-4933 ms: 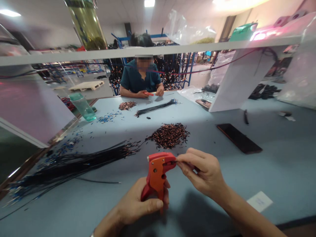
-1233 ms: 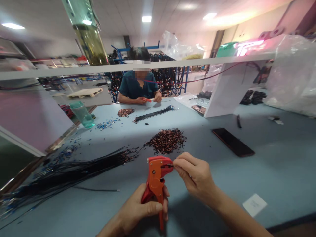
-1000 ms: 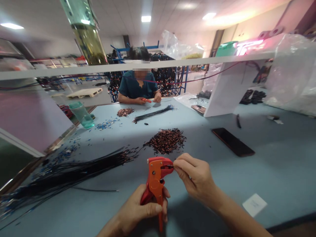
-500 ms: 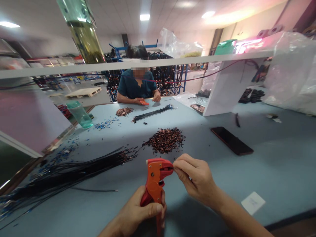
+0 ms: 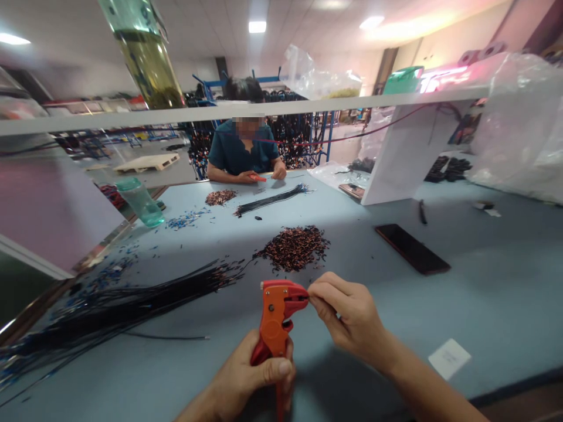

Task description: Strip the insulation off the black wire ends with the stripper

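Observation:
My left hand (image 5: 248, 381) is wrapped round the handles of a red and orange wire stripper (image 5: 276, 319), held upright above the blue table (image 5: 484, 293). My right hand (image 5: 349, 313) is closed in a pinch at the stripper's jaw, holding a short piece of wire that is too small to see well. Just beyond lies a pile of short copper-ended wire pieces (image 5: 294, 248). A long bundle of black wires (image 5: 123, 302) stretches across the table to the left.
A black phone (image 5: 412, 248) lies to the right, a white paper slip (image 5: 449, 358) near the front edge. A green bottle (image 5: 139, 201) stands at the far left. A person in a dark shirt (image 5: 244, 155) works across the table with more wires (image 5: 270, 199).
My left hand has squeezed the stripper handles closer together over the last second. My right hand stays pinched at the jaw. The view has shifted slightly.

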### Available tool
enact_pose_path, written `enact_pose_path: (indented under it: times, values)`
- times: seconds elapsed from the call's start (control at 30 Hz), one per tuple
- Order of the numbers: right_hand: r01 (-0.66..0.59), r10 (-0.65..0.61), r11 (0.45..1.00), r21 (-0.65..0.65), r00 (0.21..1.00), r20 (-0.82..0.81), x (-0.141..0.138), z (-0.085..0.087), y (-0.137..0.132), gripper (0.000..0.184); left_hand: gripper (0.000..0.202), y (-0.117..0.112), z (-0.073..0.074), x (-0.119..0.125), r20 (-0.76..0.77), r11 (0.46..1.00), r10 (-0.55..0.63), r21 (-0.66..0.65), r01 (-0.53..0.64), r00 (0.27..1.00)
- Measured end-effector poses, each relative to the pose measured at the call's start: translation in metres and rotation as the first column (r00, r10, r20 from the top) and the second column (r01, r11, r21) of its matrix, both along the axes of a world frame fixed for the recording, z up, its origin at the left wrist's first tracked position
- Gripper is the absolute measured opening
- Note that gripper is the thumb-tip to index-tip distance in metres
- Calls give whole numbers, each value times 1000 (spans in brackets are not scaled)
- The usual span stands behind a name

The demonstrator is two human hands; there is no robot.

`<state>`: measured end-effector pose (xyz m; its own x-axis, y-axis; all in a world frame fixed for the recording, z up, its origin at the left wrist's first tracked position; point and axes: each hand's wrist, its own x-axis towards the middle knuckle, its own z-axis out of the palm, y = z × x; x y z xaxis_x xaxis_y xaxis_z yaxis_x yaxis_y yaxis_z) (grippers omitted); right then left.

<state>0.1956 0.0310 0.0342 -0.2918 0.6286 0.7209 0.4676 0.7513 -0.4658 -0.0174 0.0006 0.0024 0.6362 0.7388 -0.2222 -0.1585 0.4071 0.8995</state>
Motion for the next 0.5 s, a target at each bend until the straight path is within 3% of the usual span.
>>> enact_pose_path:
  times: [0.5]
  values:
    - [2,-2,1000,7,1000,-1,0,-1,1,16,43,0,4,4,-16,1000,23,-18,-24,1000]
